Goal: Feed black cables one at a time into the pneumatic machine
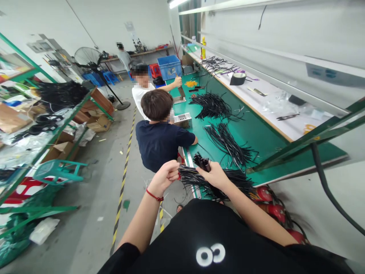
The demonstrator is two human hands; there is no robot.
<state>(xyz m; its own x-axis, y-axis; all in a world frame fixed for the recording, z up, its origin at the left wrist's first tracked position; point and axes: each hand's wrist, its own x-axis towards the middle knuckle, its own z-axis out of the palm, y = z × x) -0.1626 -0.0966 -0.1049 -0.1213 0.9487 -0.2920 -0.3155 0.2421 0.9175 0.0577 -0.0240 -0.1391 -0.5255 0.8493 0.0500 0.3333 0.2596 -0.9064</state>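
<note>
My right hand (214, 176) is closed round a bundle of short black cables (202, 163), whose ends stick up past the thumb. To its left, my left hand (167, 176) is pinched shut at the bench edge, a red cord on its wrist. What sits between its fingertips is too small to make out; thin strands lie close by. Beneath both hands, a pile of loose black cables (236, 182) spreads over the near end of the green bench (265, 173). Farther along are a second bunch of black cables (228, 142) and a third cable heap (213, 104).
A co-worker in a dark shirt (159, 142) sits at the bench just ahead, another in white (139, 95) beyond. The raised white shelf (256, 102) carries tape and pliers. A green frame post (308, 133) slants at right; red machines (275, 211) stand beneath the bench.
</note>
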